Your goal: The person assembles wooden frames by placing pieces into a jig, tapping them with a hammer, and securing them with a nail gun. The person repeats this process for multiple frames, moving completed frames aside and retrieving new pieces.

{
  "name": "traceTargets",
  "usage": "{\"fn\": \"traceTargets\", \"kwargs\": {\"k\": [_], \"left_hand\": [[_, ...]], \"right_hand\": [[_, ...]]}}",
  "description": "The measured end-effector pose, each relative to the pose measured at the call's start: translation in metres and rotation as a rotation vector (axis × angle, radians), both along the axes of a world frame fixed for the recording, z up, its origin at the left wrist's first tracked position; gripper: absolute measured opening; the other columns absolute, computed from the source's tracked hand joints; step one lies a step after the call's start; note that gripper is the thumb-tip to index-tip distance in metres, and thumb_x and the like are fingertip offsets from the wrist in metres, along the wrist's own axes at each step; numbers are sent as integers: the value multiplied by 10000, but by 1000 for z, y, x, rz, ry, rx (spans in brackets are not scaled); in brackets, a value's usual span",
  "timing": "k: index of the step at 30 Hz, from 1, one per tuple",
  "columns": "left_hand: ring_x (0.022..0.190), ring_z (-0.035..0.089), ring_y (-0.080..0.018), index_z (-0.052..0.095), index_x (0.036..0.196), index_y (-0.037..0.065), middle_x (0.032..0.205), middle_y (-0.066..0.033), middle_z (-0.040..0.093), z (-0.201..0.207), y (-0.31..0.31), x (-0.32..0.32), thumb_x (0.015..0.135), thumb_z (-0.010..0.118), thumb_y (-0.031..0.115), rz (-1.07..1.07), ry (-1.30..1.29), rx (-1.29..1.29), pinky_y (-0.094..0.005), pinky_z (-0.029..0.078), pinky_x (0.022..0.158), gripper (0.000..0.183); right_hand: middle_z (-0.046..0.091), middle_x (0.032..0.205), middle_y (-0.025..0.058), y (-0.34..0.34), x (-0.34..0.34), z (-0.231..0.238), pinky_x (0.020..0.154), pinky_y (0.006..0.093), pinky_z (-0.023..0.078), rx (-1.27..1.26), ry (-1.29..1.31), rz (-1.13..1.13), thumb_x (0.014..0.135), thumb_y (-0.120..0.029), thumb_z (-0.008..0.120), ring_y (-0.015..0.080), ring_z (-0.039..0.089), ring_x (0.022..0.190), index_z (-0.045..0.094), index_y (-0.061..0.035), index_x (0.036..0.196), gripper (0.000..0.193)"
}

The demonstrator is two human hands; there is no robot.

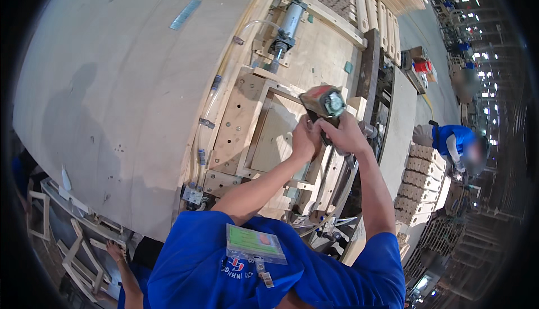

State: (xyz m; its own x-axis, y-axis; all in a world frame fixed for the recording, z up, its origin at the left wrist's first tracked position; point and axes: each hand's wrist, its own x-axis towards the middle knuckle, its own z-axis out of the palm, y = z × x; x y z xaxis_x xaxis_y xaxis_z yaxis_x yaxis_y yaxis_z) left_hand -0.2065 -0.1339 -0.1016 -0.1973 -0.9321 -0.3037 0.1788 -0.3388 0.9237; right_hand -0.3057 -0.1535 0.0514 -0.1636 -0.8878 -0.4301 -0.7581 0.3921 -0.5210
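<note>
A worn red and black air nail gun (321,100) with a metal end cap is held over the right side of a rectangular wooden frame (255,132). My right hand (345,134) is wrapped round its handle. My left hand (306,139) is closed against the tool's lower part, beside the right hand; its fingertips are partly hidden. The frame lies in a wooden jig (236,107) with bolted blocks. A pneumatic cylinder (289,23) is mounted at the jig's far end. The nail gun's nose is hidden from view.
A broad pale tabletop (123,95) spreads to the left, with a metal strip (185,15) on it. Air hoses (211,104) run along the jig's left edge. Stacked wooden parts (420,182) stand at right, near a co-worker in blue (457,139). Another person's hand (116,251) is at lower left.
</note>
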Motion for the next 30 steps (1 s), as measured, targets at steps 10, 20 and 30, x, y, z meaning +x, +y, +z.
{"fn": "traceTargets", "kwargs": {"k": [10,20,30], "left_hand": [[986,766,-298,612,1187,-58,1055,-217,774,-2,-56,35,1017,617,100,147,75,164,-422,570,873,232],[1075,744,-435,625,1220,-81,1115,-289,760,-10,-40,33,1024,631,178,128,59,155,-474,566,929,325],[877,801,-297,654,1162,-85,1004,-209,781,33,120,163,1043,560,114,-210,32,444,-423,622,737,251]], "right_hand": [[762,1104,235,-84,11,-37,950,435,549,-14,-4,392,922,-172,760,346,722,1006,691,26,1281,416],[752,1016,241,-63,42,-1,885,462,563,-24,-35,381,902,-182,764,395,731,968,706,28,1217,383],[698,1257,194,70,103,-5,1020,452,551,65,-383,576,762,20,847,404,686,1183,656,-42,1364,634]]}}
